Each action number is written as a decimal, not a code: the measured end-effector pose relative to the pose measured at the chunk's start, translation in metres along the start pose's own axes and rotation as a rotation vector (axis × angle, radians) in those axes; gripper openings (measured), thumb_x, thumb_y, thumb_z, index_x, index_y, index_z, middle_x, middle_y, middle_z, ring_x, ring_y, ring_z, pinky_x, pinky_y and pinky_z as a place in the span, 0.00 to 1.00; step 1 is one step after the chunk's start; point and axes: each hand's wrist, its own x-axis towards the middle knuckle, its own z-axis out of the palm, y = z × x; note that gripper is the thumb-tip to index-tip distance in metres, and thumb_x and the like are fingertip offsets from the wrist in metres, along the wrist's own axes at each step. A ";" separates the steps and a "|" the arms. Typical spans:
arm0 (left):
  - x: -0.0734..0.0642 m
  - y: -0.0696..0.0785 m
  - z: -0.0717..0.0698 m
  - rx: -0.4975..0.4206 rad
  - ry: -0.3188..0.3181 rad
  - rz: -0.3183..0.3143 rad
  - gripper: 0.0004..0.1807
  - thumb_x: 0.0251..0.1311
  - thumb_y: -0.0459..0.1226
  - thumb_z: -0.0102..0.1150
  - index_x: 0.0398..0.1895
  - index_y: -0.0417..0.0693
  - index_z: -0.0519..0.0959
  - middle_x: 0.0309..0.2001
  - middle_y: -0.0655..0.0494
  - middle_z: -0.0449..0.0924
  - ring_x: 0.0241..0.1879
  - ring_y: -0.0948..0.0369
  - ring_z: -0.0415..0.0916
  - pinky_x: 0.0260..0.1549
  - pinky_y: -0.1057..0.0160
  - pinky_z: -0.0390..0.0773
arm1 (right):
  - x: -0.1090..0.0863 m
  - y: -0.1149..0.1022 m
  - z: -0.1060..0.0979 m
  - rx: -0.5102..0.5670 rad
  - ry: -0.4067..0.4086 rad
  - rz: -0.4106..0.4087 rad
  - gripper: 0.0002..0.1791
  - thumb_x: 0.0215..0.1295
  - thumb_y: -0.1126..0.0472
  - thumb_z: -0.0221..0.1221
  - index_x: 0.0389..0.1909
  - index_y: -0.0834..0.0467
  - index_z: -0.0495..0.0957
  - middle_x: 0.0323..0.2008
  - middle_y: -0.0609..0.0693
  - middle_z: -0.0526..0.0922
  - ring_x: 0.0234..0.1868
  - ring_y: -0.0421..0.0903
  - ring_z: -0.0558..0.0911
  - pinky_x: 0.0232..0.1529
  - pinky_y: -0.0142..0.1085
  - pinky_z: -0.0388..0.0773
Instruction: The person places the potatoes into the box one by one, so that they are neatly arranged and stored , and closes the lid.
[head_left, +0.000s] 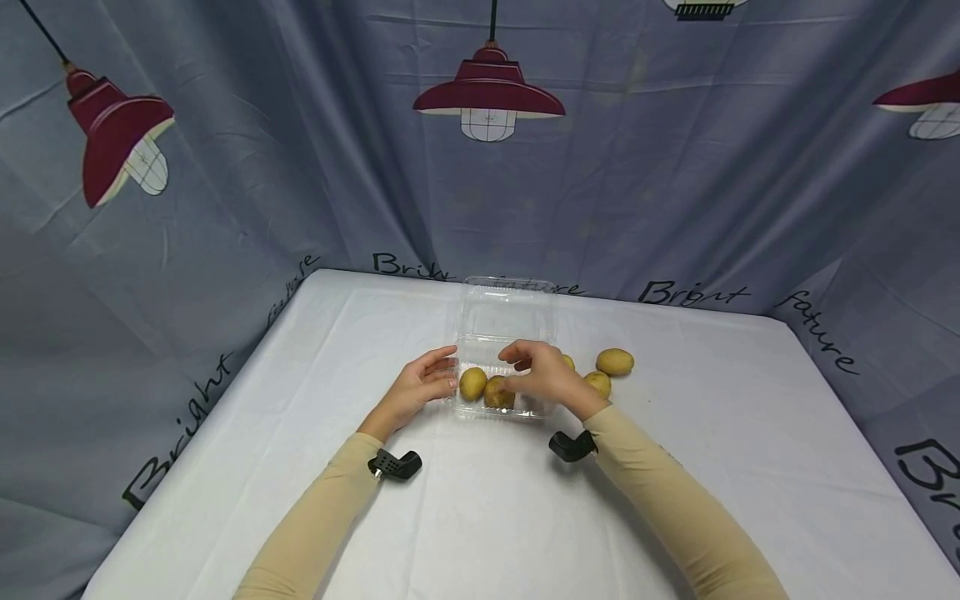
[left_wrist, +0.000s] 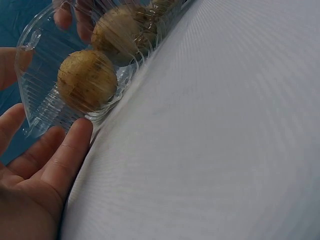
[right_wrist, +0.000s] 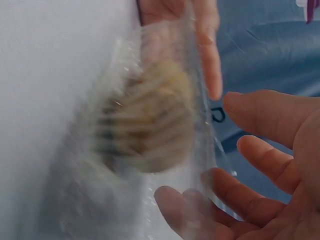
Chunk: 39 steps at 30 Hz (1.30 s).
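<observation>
Black handwriting-style lettering runs along the blue-grey curtain (head_left: 360, 183): "Bright" reads clearly at left and right, "fature" at far right; other words are broken by folds or seen through clear plastic. Dark-red hanging lamps (head_left: 490, 87) are pictured higher up. A white cloth (head_left: 465, 525) covers the bench, and the curtain surrounds its back and sides. Near the back stands a clear plastic box (head_left: 534, 410), its lid (head_left: 506, 315) tipped back, with at least two potatoes (head_left: 472, 384) inside. Three loose potatoes (head_left: 615, 362) lie to its right. The left hand (head_left: 415, 386), fingers spread, touches the box's left side. The right hand (head_left: 547, 373) is over the box, fingers parted and loosely bent, pinching nothing.
</observation>
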 end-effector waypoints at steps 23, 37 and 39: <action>-0.002 0.002 0.001 0.006 0.005 -0.003 0.38 0.64 0.25 0.57 0.78 0.37 0.58 0.73 0.30 0.62 0.71 0.37 0.65 0.48 0.72 0.81 | -0.025 0.041 -0.092 -0.016 0.157 0.230 0.26 0.69 0.58 0.63 0.65 0.62 0.73 0.65 0.65 0.75 0.65 0.64 0.76 0.57 0.50 0.83; -0.002 0.002 0.001 0.004 0.009 -0.005 0.39 0.63 0.26 0.58 0.78 0.37 0.59 0.73 0.30 0.63 0.70 0.37 0.66 0.49 0.72 0.81 | -0.033 0.085 -0.119 0.038 0.225 0.372 0.28 0.71 0.57 0.61 0.68 0.62 0.70 0.69 0.67 0.70 0.66 0.64 0.75 0.51 0.45 0.86; -0.001 0.001 0.001 0.008 0.008 -0.005 0.39 0.63 0.26 0.59 0.78 0.37 0.59 0.73 0.31 0.63 0.70 0.37 0.66 0.49 0.71 0.81 | -0.034 0.090 -0.120 0.047 0.234 0.386 0.28 0.71 0.57 0.62 0.68 0.62 0.69 0.69 0.67 0.70 0.64 0.64 0.76 0.51 0.45 0.87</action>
